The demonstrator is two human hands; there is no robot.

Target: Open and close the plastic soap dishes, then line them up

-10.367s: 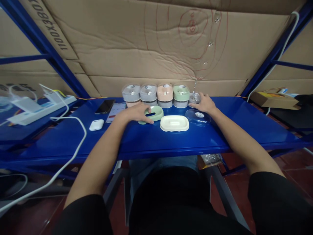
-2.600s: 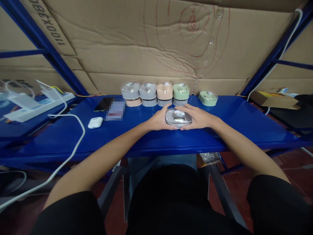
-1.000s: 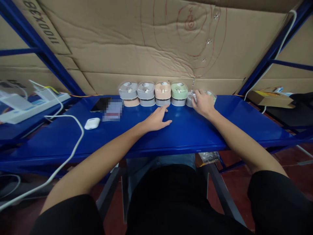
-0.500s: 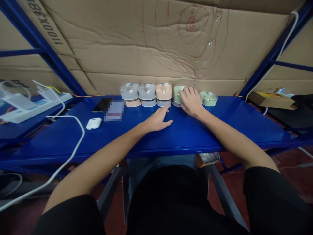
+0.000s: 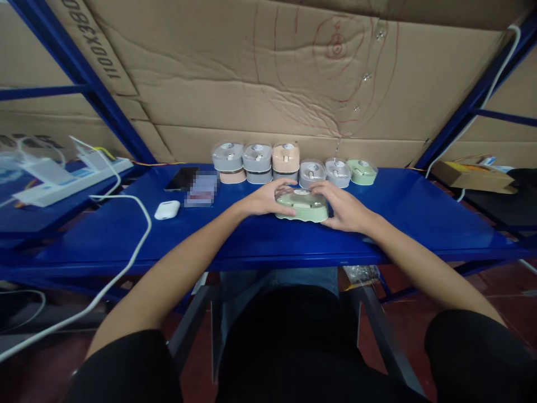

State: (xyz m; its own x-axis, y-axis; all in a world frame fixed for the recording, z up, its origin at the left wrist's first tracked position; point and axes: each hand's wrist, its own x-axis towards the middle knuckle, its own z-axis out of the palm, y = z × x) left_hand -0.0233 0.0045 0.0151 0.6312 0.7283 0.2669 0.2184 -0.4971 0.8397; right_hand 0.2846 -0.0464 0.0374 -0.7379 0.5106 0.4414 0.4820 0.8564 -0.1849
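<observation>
Between my two hands, above the front part of the blue table (image 5: pixel 260 240), is a green box with a clear lid (image 5: pixel 302 212). My left hand (image 5: pixel 268 198) grips its left end, thumb along the near side. My right hand (image 5: pixel 346 208) closes round the right end, fingers over the top. Behind them runs a row of similar clear-lidded boxes. Stacked pairs stand at the left, topped by a grey box (image 5: pixel 227 158), another grey box (image 5: pixel 257 158) and a peach box (image 5: pixel 286 159). Single boxes continue rightward: a grey box (image 5: pixel 312 173), a second grey one (image 5: pixel 338 173) and a green one (image 5: pixel 362 172).
A white earbud case (image 5: pixel 166 210) and a dark phone (image 5: pixel 182 179) lie at the table's left, beside a blurred-out patch. A white cable (image 5: pixel 142 212) hangs over the left side. Cardboard (image 5: pixel 210 84) backs the table; a power strip (image 5: pixel 71 187) sits far left.
The green box has come off the row towards me, uncovering grey boxes behind. My left hand, empty before, has closed on its left end; my right hand has drawn back with it.
</observation>
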